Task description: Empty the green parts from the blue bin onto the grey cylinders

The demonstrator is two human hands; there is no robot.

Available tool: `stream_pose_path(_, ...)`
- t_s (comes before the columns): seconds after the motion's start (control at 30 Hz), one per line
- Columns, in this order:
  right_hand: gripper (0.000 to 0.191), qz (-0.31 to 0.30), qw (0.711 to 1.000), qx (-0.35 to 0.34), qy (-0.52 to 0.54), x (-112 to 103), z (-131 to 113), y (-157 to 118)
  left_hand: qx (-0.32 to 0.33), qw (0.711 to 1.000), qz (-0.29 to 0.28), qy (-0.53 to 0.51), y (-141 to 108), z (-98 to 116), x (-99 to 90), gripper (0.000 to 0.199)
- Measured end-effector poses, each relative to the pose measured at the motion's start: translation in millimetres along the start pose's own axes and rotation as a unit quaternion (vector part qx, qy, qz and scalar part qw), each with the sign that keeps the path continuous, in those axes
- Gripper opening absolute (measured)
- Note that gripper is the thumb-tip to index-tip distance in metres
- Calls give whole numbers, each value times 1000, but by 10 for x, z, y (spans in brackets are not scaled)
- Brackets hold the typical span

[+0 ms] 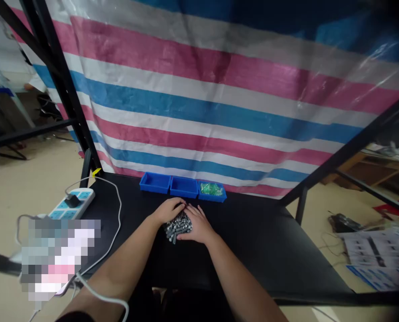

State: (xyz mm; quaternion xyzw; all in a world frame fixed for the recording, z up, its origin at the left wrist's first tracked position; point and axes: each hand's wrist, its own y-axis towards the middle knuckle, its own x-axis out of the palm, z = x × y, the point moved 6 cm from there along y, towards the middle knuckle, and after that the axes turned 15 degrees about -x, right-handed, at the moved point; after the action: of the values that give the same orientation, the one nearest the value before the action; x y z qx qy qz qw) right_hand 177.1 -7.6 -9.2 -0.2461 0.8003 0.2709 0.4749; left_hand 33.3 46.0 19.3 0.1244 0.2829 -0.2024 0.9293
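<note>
A loose pile of grey metal bolts point(177, 228) lies on the black tabletop point(256, 246), between my two hands. My left hand point(168, 211) is curled over the pile's far left side, and I cannot tell whether it holds any bolts. My right hand point(196, 225) presses against the pile's right side with its fingers apart, holding nothing I can see. Just beyond my hands stand several blue plastic bins in a row; the right one point(212, 191) holds green items.
A white power strip point(71, 203) with a black plug sits at the table's left edge, and a white cable point(119, 219) runs along it. A pixelated patch point(56, 257) hides something at the left. A striped tarp point(199, 103) hangs behind the black-framed table.
</note>
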Motion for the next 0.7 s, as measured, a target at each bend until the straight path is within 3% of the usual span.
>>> stream_pose_path(0.13, 117, 25, 999, -11, 31, -22, 93, 211, -26, 999, 14, -35, 37, -108, -9, 37)
stream_pose_path(0.23, 99, 54, 997, -11, 51, -50, 145, 327, -49, 997, 26, -62, 59, -148, -58, 42)
stream_pose_path(0.47, 74, 72, 994, -21, 82, -68, 186, 376, -91, 996, -13, -23, -97, -148, -285, 50)
stream_pose_path(0.6, 78, 69, 993, -37, 92, -75, 191, 352, -128, 985, -58, 104, -429, -230, -296, 118)
stream_pose_path(0.7, 95, 56, 993, -35, 102, -81, 191, 326, -130, 972, -66, 183, -660, -296, -148, 147)
